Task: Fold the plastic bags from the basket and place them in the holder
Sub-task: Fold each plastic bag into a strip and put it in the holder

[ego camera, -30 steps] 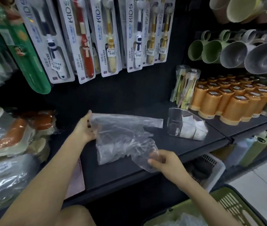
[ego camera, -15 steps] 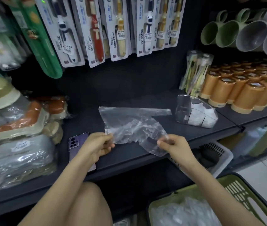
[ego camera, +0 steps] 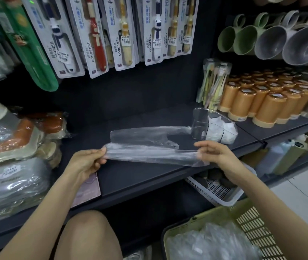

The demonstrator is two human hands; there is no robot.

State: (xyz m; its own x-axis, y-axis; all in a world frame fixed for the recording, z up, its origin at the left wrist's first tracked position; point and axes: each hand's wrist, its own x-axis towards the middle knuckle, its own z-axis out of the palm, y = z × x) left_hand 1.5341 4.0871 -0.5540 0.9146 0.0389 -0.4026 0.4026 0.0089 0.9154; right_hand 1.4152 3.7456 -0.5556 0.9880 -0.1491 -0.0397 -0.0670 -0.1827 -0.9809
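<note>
A clear plastic bag lies on the dark shelf, folded lengthwise into a long strip. My left hand pinches its near left end, and my right hand pinches the near right end. The bag's far edge rests flat on the shelf, with one handle reaching toward the clear plastic holder. That holder stands at the right of the shelf with white folded bags inside. The yellow-green basket at the bottom right holds several loose clear bags.
A phone lies on the shelf under my left wrist. Wrapped goods crowd the shelf's left side. Orange cups and toothbrush packs stand right of the holder. A white basket sits on the lower shelf. My knee is below.
The bag's near edge has been lifted and drawn taut between both hands, making a long narrow strip. My hands have moved apart to its two ends. The view has tilted down.
</note>
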